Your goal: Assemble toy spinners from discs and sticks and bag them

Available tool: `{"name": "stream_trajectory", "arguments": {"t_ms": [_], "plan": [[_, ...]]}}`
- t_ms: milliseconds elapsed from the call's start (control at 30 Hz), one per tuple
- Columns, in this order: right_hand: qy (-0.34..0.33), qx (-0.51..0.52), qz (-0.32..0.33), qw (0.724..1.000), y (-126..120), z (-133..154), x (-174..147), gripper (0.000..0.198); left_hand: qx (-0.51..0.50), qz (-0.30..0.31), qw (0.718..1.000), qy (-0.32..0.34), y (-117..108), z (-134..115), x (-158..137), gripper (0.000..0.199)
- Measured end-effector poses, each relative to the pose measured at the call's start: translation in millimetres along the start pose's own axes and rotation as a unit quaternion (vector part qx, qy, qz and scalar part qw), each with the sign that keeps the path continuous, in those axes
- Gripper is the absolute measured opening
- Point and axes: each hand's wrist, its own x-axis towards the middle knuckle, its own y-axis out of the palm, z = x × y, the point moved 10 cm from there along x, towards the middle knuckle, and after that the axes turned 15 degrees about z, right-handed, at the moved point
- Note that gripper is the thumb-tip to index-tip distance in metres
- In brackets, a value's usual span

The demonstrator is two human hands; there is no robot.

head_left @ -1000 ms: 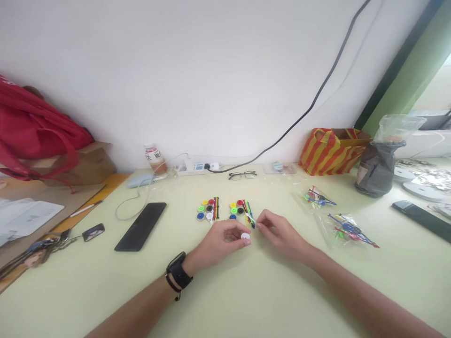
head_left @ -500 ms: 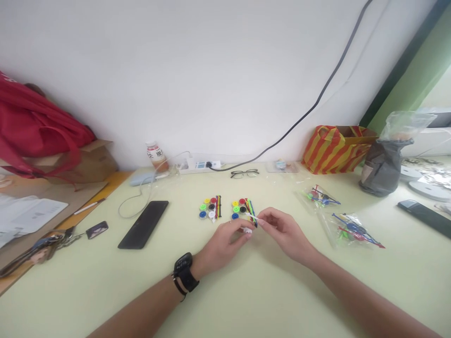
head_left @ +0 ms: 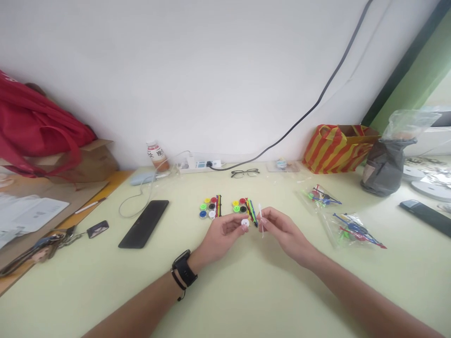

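Note:
Between the thumb and fingers of my left hand [head_left: 222, 234] is a small white disc [head_left: 245, 223] with a hole in its middle. My right hand [head_left: 283, 232] pinches a thin white plastic stick [head_left: 261, 220], held roughly upright. The disc and the stick are apart. Just beyond my hands lies a group of coloured discs [head_left: 236, 203] beside a row of coloured sticks [head_left: 252, 212]; my left fingers hide part of it. Left of that sits a second group of discs [head_left: 203, 206] with its own sticks [head_left: 219, 205].
Two clear bags of coloured parts [head_left: 357, 229] lie to the right. A black phone [head_left: 143, 224] is at the left. Glasses [head_left: 245, 173], a power strip [head_left: 202, 165] and a bottle [head_left: 157, 157] stand along the wall, with a striped bag [head_left: 338, 149] at the back right.
The white stick has turned from lying nearly level to upright in my right hand. My left hand has tilted, showing the white disc's face, and has shifted slightly left.

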Motion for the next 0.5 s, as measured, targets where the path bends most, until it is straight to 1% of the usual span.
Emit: {"name": "stream_trajectory", "arguments": {"t_ms": [100, 233, 367, 500], "plan": [[0.006, -0.011, 0.002, 1.0, 1, -4, 0, 0.034, 0.001, -0.005, 1.0, 0.005, -3, -1, 1, 0.034], [-0.028, -0.058, -0.006, 0.998, 3, -1, -2, 0.033, -0.024, 0.016, 0.999, 0.015, 0, -1, 1, 0.034], [-0.041, -0.045, -0.002, 0.998, 11, -2, -3, 0.033, 0.011, 0.046, 0.999, 0.019, 9, -8, -1, 0.034], [-0.051, -0.062, -0.002, 0.997, 17, 2, -4, 0.024, 0.041, 0.067, 0.996, 0.036, 17, -20, -1, 0.028]]}}
